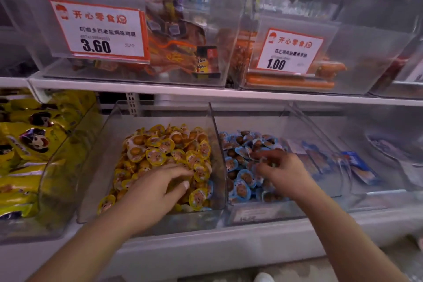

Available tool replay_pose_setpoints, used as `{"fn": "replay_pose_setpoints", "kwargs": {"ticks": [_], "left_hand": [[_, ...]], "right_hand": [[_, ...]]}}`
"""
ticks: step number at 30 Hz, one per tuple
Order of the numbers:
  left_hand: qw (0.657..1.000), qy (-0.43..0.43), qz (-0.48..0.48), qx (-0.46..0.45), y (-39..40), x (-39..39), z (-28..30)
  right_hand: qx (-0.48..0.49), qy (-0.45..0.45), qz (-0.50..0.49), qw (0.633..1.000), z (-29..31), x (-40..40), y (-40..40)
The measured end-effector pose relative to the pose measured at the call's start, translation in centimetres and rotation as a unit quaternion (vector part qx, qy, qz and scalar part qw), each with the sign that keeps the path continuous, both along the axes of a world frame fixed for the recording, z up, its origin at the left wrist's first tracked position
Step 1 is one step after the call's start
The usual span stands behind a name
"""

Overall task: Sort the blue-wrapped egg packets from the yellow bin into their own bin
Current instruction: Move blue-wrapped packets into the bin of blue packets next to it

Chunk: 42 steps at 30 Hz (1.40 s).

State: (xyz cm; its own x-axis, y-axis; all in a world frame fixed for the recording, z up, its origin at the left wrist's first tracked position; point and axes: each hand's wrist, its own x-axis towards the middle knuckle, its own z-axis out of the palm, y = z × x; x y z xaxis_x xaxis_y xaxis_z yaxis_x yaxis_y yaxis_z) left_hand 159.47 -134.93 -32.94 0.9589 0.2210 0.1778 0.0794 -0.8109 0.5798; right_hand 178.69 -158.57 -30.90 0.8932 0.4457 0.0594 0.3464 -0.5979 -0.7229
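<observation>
With the left hand (pixel 158 188) resting spread fingers on the yellow bin (pixel 128 121) and the right hand (pixel 278 167) apparently pinching blue-wrapped egg packets (pixel 242 176) over their own bin (pixel 256 210), a blue stray (pixel 209 186) at the divider risks being overlooked.

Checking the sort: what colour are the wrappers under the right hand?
Blue wrappers, under the right hand; head view.

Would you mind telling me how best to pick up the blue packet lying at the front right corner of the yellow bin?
Pinch the blue packet by its flat foil rim, from above. It lies wedged against the bin wall, so only its top edge looks free.
</observation>
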Motion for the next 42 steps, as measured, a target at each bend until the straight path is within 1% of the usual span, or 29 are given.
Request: {"fn": "replay_pose_setpoints", "kwargs": {"ticks": [1,3,4,6,7,8,10,11,13,15,17,20,23,25,26,27,28,30,31,32,34,36,37,39,40,42], "left_hand": [[1.0,0.002,-0.012,0.014,-0.1,0.5,0.2],[0.994,0.017,-0.06,0.089,-0.5,2.0,0.3],[0.987,0.04,-0.088,0.126,-1.0,2.9,0.3],[0.964,0.107,-0.133,0.206,-1.6,4.8,0.0],[0.949,0.131,-0.15,0.245,-1.8,5.6,-0.1],[0.934,0.145,-0.163,0.282,-1.8,6.2,0.0],[0.913,0.154,-0.177,0.334,-1.0,6.8,0.1],[0.908,0.153,-0.175,0.348,-0.3,6.8,0.2],[0.91,0.143,-0.161,0.353,1.5,6.4,0.4],[0.921,0.112,-0.144,0.345,3.2,5.5,0.5],[0.922,0.09,-0.135,0.352,4.2,4.9,0.4],[0.909,0.095,-0.106,0.391,4.9,5.3,0.6],[0.891,0.127,-0.06,0.433,4.4,6.0,1.2],[0.883,0.128,-0.08,0.444,3.3,5.9,1.1],[0.889,0.119,-0.097,0.432,2.6,5.7,0.8],[0.901,0.115,-0.104,0.404,1.7,5.5,0.5],[0.92,0.124,-0.097,0.358,0.8,5.4,0.2],[0.953,0.169,-0.046,0.245,-1.0,5.7,-0.4],[0.959,0.191,-0.016,0.211,-1.7,6.2,-0.9],[0.958,0.204,0.003,0.202,-2.1,6.7,-1.5],[0.952,0.22,0.003,0.212,-2.6,7.6,-2.3],[0.956,0.22,-0.001,0.195,-2.2,8.2,-2.3],[0.963,0.21,0.007,0.169,-1.9,8.4,-2.2],[0.98,0.178,0.029,0.085,-1.3,8.6,-2.2],[0.983,0.172,0.031,0.053,-1.2,8.7,-2.2],[0.983,0.183,0.016,0.028,-1.4,8.5,-2.5]], "right_hand": [[0.003,-0.016,-0.012,1.0,0.0,-0.2,0.1],[0.048,-0.043,-0.015,0.998,0.3,-1.3,0.9],[0.076,-0.053,-0.003,0.996,0.3,-2.1,1.5],[0.12,-0.057,0.039,0.99,0.3,-3.7,2.9],[0.125,-0.057,0.065,0.988,0.1,-4.4,3.6],[0.12,-0.061,0.084,0.987,-0.1,-4.9,4.2],[0.111,-0.046,0.09,0.989,-0.6,-5.4,4.9],[0.112,-0.025,0.086,0.99,-0.7,-5.3,5.1],[0.109,-0.002,0.08,0.991,-0.9,-5.1,5.2],[0.104,-0.015,0.078,0.991,-1.2,-4.9,5.4],[0.102,-0.051,0.07,0.991,-1.4,-5.2,5.6],[0.102,-0.073,0.072,0.989,-1.4,-5.6,5.8],[0.108,-0.074,0.075,0.989,-1.3,-5.6,5.6],[0.105,-0.079,0.072,0.989,-1.4,-5.6,5.6],[0.104,-0.081,0.07,0.989,-1.4,-5.7,5.7],[0.103,-0.082,0.068,0.989,-1.5,-5.7,5.7],[0.102,-0.083,0.066,0.989,-1.5,-5.7,5.8],[0.1,-0.084,0.064,0.989,-1.5,-5.8,6.0],[0.1,-0.083,0.063,0.99,-1.4,-5.8,6.0],[0.1,-0.082,0.062,0.99,-1.4,-5.8,6.1],[0.102,-0.082,0.062,0.989,-1.4,-5.9,6.1],[0.104,-0.081,0.058,0.99,-1.3,-6.0,6.1],[0.105,-0.081,0.056,0.99,-1.3,-6.1,6.1],[0.103,-0.085,0.056,0.99,-1.3,-6.2,6.1],[0.1,-0.09,0.056,0.989,-1.3,-6.2,6.1],[0.096,-0.098,0.054,0.989,-1.4,-6.2,6.1]]}}
